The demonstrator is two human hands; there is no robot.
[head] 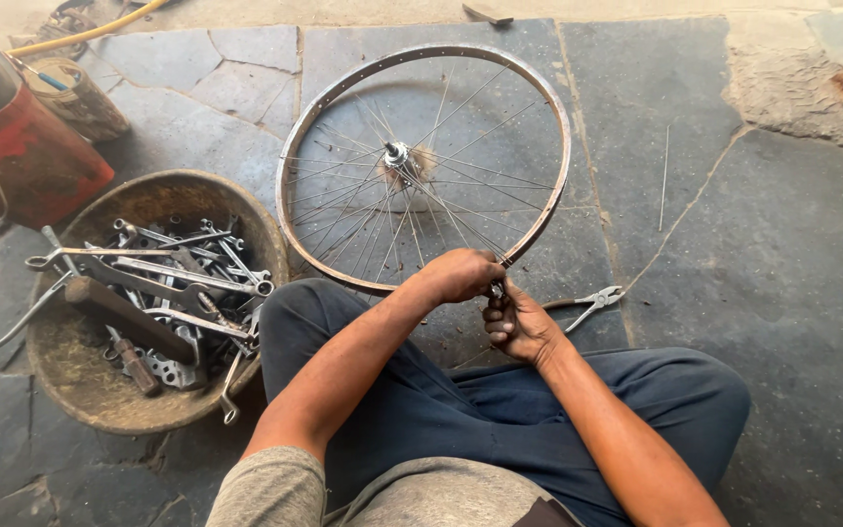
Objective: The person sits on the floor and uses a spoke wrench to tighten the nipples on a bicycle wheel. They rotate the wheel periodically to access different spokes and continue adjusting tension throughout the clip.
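Head view, looking down at my lap as I sit on the stone floor [734, 244]. A spoked bicycle wheel [423, 166] without a tyre lies nearly flat in front of my knees, its near rim resting against my dark trouser leg [461, 400] — that seems to be why it stays put while both hands work at one spot. My left hand [461, 274] comes over the near rim from above, fingers curled shut around something at the rim's edge; my right hand [517, 325] sits just below and beside it, also closed into a fist, the two nearly touching. What each fist grips is hidden — possibly a small tool or a spoke end, I cannot tell from here. So the grip falls on the near-right stretch of the rim, with the hub [397, 153] and most of the wheel lying beyond the hands, away from me. A pair of pliers [592, 303] lies on the floor just right of my right hand, jaws part open, within easy reach but untouched. To my left a shallow round basin [80, 390] holds a heap of spanners [182, 283] and other hand tools, close beside my left knee. Farther left stands a red container [21, 146]. A loose thin spoke [664, 176] lies on the slabs to the right of the wheel, well apart from it.
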